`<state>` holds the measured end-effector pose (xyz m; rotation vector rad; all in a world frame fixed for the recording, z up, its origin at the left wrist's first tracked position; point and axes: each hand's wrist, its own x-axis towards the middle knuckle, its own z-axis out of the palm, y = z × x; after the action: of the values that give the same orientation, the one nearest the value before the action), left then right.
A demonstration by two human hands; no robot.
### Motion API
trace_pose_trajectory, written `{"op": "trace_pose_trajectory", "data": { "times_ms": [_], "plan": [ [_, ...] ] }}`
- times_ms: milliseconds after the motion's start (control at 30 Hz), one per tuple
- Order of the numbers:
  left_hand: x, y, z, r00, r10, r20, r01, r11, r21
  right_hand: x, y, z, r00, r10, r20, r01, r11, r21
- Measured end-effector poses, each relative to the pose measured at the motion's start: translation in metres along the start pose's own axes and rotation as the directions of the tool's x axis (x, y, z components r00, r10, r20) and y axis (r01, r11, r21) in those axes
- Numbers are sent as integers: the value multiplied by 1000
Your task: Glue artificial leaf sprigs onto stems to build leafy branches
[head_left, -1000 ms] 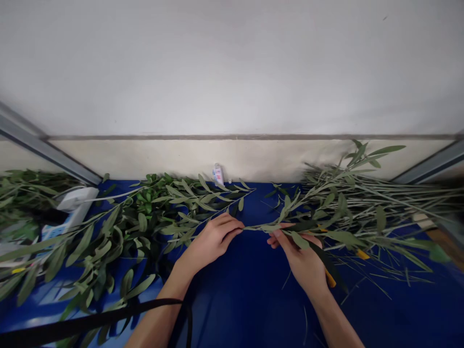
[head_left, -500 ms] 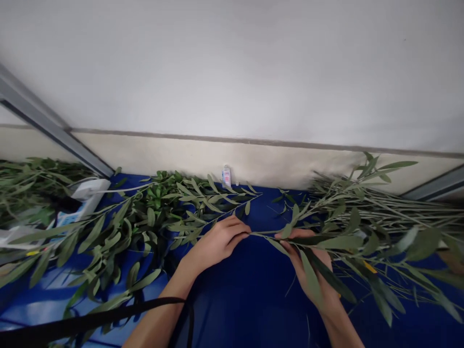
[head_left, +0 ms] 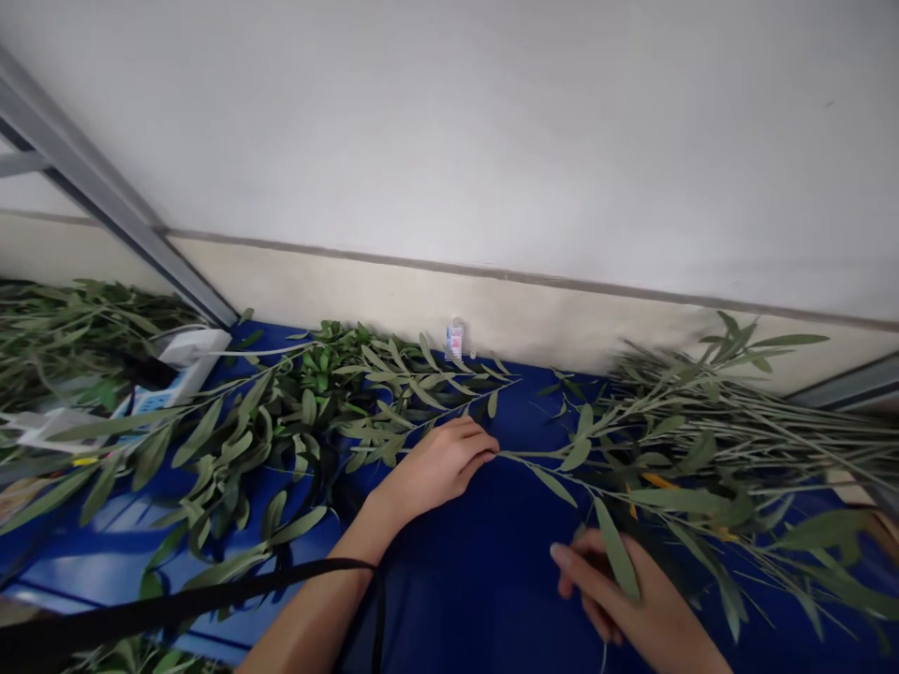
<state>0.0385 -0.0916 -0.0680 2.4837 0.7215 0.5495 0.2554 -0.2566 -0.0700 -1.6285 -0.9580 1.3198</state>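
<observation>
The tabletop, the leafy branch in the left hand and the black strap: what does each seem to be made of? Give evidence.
Tabletop: glossy blue, perhaps plastic or painted metal, from its pale reflections. Leafy branch: matte, grey-green, plant-like with slim leaves; real or imitation, unclear. Black strap: dull, probably fabric, since it curves like a flat band.

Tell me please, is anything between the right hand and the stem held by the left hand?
A long leaf crosses in front of the right hand, and a smaller leaf lies between that hand and the stem; nothing else visible blocks it.
</observation>
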Motion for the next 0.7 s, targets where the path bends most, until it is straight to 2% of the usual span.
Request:
{"op": "trace_pose_trajectory", "data": {
  "times_ms": [33, 100, 167, 233, 333, 400, 433, 467, 500, 600, 700],
  "plan": [
    [0, 0, 1, 1000, 0, 6, 0, 1000, 6, -8, -7, 0, 993, 42, 115, -52, 995, 85],
    [-1, -1, 3, 1000, -1, 20, 0, 1000, 15, -16, -27, 0, 980, 47, 195, -101, 956, 275],
    [-1, -2, 3, 999, -2, 34, 1, 1000, 19, -11, -51, -1, 993, -79, 91, 38, 922, 384],
    [-2, -3, 3, 999, 0, 49, -1, 1000, 20, 6, -75, -1, 984, -176, -36, 177, 918, 354],
    [-4, -3, 0, 997, 13, 77, -14, 1000, 17, 50, -101, 0, 920, -375, -113, 391, 901, 187],
    [-7, -4, -3, 995, 21, 95, -23, 1000, 14, 86, -112, 3, 876, -477, -78, 475, 879, -43],
    [-8, -5, -4, 995, 23, 102, -24, 1000, 13, 103, -115, 6, 847, -531, -11, 515, 826, -227],
    [-9, -5, -6, 994, 22, 106, -23, 1000, 12, 120, -116, 8, 818, -568, 89, 548, 723, -421],
    [-10, -6, -7, 994, 20, 108, -21, 1000, 12, 135, -117, 12, 809, -569, 150, 560, 667, -492],
    [-14, -8, -11, 995, 7, 104, -9, 1000, 18, 167, -112, 25, 779, -538, 322, 606, 514, -607],
    [-17, -10, -14, 996, -4, 91, 2, 1000, 29, 180, -104, 42, 724, -469, 507, 680, 358, -640]
  ]
}}
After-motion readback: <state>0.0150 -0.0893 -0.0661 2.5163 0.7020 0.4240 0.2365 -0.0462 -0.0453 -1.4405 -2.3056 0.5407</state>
